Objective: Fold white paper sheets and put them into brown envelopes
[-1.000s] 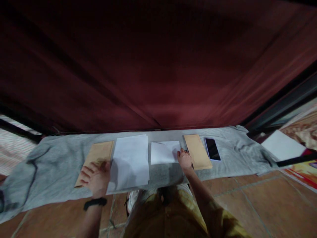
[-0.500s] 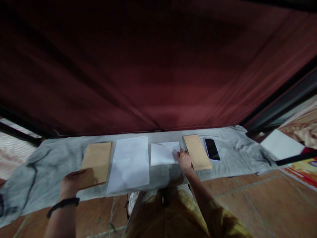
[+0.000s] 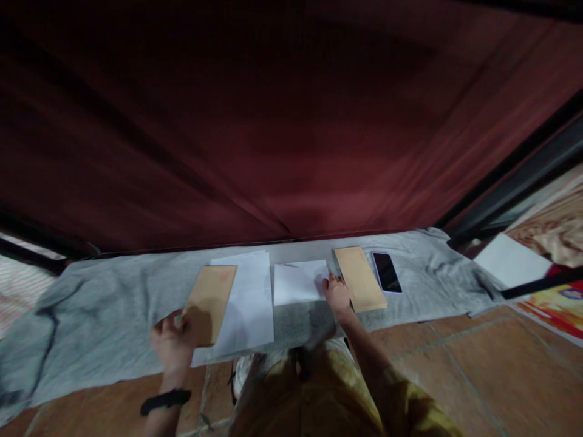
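The left hand [image 3: 173, 341] is holding the left brown envelope [image 3: 210, 303] by its left side near the lower corner, fingers and thumb closing narrowly on that edge. The right hand [image 3: 337, 292] is resting at the right edge of the small white paper [image 3: 298, 283], fingers loosely bent; whether they are gripping or merely pressing cannot be told. For sound handling, in this inspector's judgement, the left fingers should be pinching the full thickness lightly, keeping the envelope level so that its lower edge is not catching or creasing the large white sheets [image 3: 252, 303] beneath. Light pressure from the right hand should be enough to stop the small paper slipping without wrinkling it. As to condition, the left envelope is showing as a long, tan rectangle, slanting away from the wearer, with a faint reddish mark near its far right corner and a shadow falling across its nearer half; no tear is showing, though fine detail is too blurred to certify. It is overlapping the left part of the large sheets; whether it is touching them or hanging just above is unclear. The right brown envelope [image 3: 362, 279] is lying just beside the right hand, with a phone [image 3: 387, 272] beyond it, all on the cloth-covered worktop [image 3: 439, 276].
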The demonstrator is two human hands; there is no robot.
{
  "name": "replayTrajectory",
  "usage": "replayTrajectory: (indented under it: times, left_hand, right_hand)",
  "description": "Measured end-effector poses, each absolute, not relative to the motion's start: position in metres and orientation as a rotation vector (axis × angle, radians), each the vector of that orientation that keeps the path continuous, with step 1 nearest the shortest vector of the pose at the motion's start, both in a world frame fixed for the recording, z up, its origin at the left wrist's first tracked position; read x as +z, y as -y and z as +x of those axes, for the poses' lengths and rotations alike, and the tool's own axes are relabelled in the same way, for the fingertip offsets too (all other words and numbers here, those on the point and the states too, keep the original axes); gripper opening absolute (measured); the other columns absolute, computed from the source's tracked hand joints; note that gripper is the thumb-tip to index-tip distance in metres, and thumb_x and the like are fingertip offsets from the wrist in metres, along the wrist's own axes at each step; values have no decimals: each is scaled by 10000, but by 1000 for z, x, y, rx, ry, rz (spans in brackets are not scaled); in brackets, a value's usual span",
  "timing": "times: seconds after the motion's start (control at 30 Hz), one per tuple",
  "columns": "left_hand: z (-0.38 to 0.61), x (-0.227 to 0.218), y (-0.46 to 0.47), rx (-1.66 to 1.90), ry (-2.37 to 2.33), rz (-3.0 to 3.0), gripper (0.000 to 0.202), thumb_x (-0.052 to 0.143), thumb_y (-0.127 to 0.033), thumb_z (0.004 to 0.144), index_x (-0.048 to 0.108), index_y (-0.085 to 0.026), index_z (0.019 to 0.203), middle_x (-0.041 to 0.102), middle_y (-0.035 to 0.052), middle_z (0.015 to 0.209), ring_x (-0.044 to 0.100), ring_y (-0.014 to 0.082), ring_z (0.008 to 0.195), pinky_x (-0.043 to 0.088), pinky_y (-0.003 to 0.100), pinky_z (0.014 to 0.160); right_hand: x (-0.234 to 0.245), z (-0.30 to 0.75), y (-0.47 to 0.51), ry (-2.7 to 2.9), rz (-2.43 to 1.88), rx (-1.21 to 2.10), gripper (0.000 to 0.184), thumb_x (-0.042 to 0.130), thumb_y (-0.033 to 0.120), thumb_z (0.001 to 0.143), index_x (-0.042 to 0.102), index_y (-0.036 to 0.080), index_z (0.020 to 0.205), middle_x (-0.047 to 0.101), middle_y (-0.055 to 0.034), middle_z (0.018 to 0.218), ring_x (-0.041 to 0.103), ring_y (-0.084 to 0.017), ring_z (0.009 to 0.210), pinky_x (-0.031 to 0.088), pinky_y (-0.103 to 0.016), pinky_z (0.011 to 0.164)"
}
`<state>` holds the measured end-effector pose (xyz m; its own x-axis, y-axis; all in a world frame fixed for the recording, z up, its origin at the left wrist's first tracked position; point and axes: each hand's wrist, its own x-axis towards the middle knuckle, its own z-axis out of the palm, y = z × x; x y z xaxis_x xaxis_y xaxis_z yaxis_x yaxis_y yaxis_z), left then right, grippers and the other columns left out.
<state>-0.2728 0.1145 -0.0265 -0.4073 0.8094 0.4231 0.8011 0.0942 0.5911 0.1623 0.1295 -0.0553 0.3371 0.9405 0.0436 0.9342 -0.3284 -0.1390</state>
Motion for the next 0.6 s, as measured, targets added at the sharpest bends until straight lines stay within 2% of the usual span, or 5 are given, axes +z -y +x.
replayTrajectory:
  times: [0.07, 0.13, 0.23, 0.37, 0.6]
  left_hand:
    - [-229, -30, -113, 1223, -2140, 1907, 332, 497, -397, 845, 611, -176, 1064, 628, 125, 1025, 606, 338, 1078, 503, 565, 954]
    - [-178, -31, -112, 1153, -1873, 2079, 349, 466, -370, 914, 589, -178, 1178, 615, 140, 1174, 591, 300, 1156, 501, 509, 1011]
    - [-108, -31, -111, 962, -1574, 2335, 381, 449, -328, 972, 543, -215, 1323, 531, 120, 1420, 501, 254, 1332, 453, 449, 1106]
    - [-53, -41, -111, 682, -1341, 2647, 425, 467, -325, 981, 525, -207, 1386, 473, 106, 1521, 367, 287, 1454, 365, 515, 1173]
    - [-36, -71, -111, 478, -1646, 2602, 497, 419, -372, 997, 495, -150, 1435, 466, 174, 1524, 381, 311, 1449, 379, 516, 1148]
  right_hand:
    - [-56, 162, -130, 1726, -2455, 64, 216, 502, 253, 994, 645, 128, 1096, 743, -150, 942, 710, -221, 925, 478, -272, 754]
    - [-55, 162, -130, 1719, -2456, 63, 215, 507, 253, 992, 641, 132, 1109, 744, -145, 947, 708, -213, 924, 475, -264, 755]
    - [-54, 162, -130, 1707, -2458, 66, 229, 507, 264, 994, 634, 135, 1135, 746, -139, 951, 708, -209, 932, 473, -257, 754]
    - [-51, 163, -130, 1696, -2463, 82, 208, 516, 275, 993, 646, 143, 1087, 747, -143, 956, 714, -210, 935, 476, -252, 753]
    - [-49, 165, -134, 1669, -2489, 146, 235, 488, 296, 1007, 642, 141, 1092, 752, -150, 922, 734, -219, 890, 498, -271, 737]
